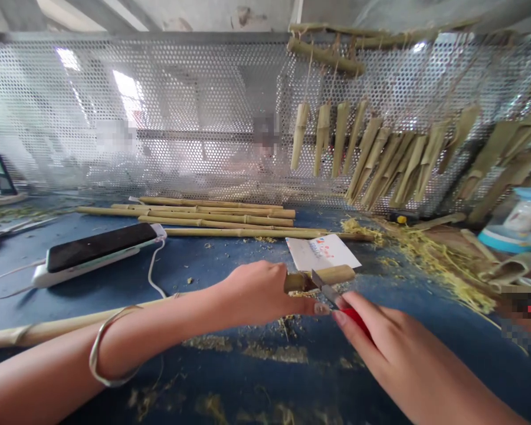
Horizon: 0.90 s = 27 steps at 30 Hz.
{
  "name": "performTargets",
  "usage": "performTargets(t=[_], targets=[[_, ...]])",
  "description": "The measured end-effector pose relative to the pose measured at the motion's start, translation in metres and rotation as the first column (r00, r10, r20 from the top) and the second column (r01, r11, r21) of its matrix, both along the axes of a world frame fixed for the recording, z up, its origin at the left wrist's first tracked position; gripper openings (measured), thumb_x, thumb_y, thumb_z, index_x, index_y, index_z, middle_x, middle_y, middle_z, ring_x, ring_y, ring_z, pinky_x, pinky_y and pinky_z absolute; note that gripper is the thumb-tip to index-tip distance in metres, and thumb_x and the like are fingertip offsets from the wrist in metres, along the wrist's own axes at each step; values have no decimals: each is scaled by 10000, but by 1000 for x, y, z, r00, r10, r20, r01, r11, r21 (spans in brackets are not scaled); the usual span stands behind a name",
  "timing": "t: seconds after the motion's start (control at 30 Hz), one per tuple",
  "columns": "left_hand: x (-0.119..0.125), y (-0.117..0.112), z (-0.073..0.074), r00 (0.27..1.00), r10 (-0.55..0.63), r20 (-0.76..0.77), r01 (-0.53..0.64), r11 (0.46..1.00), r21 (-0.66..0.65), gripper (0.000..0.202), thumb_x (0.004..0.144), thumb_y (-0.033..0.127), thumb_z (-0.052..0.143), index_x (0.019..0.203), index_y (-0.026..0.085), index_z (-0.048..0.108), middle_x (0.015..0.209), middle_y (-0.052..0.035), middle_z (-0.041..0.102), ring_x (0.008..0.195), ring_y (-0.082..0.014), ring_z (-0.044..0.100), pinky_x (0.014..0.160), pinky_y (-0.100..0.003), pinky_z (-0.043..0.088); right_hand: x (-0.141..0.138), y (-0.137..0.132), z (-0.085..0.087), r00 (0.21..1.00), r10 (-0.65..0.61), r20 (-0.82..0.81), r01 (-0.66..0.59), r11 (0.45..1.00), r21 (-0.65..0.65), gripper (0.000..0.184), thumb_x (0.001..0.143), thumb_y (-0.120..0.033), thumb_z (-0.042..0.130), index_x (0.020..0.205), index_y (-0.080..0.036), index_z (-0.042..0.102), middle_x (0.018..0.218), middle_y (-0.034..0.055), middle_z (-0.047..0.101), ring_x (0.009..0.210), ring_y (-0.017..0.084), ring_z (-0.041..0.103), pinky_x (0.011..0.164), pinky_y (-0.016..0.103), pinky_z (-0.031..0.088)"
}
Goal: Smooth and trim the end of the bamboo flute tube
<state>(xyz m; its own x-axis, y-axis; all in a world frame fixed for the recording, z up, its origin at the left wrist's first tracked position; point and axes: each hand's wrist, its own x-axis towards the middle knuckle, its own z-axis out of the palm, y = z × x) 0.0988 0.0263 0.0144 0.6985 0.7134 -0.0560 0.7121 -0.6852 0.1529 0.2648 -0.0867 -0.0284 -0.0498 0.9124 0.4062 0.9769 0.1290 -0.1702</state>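
Note:
My left hand [259,292] is wrapped around a bamboo pole [338,274], close to its right end. The pole runs off to the left beneath my forearm. Gripped in my right hand [387,336] is a red-handled knife [331,290], its metal blade against the pole by a joint, just right of my left fist. My left thumb stretches out to the blade's base, near my right fingertips. Fine shavings lie on the blue tabletop [230,378] under the pole.
Several bamboo poles [230,219] lie behind, with a printed paper [321,252] near them. A phone [101,245] rests on a white power bank at left. Cut bamboo pieces [323,139] hang before a perforated metal screen [194,118]. Shavings [451,271] and a blue-lidded container [524,218] are at right.

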Motion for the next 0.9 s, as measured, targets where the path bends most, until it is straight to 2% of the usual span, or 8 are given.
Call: performTargets(t=[0.13, 0.43, 0.67, 0.9], targets=[[0, -1, -3, 1000, 7, 8, -7, 1000, 7, 654, 635, 766, 272, 741, 193, 569, 635, -41, 579, 513, -133, 491, 430, -227, 300, -8, -2, -2, 995, 12, -103, -22, 994, -104, 370, 873, -415, 229, 837, -229, 547, 686, 65, 664, 580, 216, 629, 425, 295, 413], [2, -1, -11, 1000, 18, -1, -18, 1000, -15, 636, 655, 748, 276, 687, 196, 591, 602, -44, 564, 518, -138, 507, 448, -234, 315, -8, -1, -5, 996, 4, -87, -16, 989, -147, 394, 876, -418, 217, 868, -226, 560, 663, 71, 663, 535, 210, 616, 404, 290, 371], [3, -5, -9, 999, 36, -28, -38, 998, -45, 688, 628, 776, 245, 714, 195, 606, 659, -68, 599, 563, -177, 542, 445, -248, 323, -11, -5, 4, 986, -43, -159, -9, 950, -311, 374, 884, -416, 218, 863, -235, 544, 681, 49, 648, 663, 222, 623, 465, 294, 373], [3, -3, -13, 998, 41, -39, -43, 998, -44, 682, 599, 788, 283, 747, 213, 617, 721, -79, 634, 620, -205, 564, 490, -266, 365, -7, -7, 4, 988, -71, -139, 15, 930, -366, 382, 873, -437, 206, 842, -241, 533, 669, 50, 624, 650, 233, 608, 500, 317, 379]])
